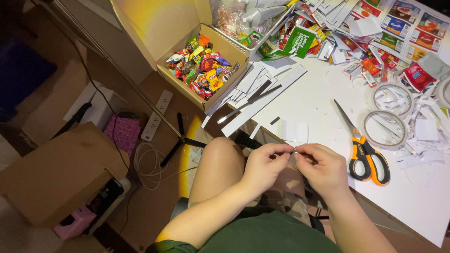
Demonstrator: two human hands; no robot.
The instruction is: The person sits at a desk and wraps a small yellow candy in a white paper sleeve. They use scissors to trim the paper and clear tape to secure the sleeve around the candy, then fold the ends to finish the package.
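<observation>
Both hands meet just off the near edge of a white table (422, 206), above the person's bare knee. The left hand (263, 166) and the right hand (322, 167) each pinch with thumb and forefinger on a tiny piece (293, 151) held between them; it is too small to tell what it is, perhaps a scrap of paper or foil.

On the table just beside the right hand lie orange-handled scissors (363, 152), blades pointing away. Past them sit two rolls of clear tape (386, 129), amid white paper trimmings (429, 133). Long white paper strips (262, 96) fan out toward an open cardboard box (187, 86) filled with tiny colourful packets. Printed sheets and cut-out labels (398, 28) cover the far side of the table.

Below, the brown floor holds a white power strip (157, 115), coiled white cable (147, 164), a black stand's legs (180, 140) and a larger cardboard box (56, 173).
</observation>
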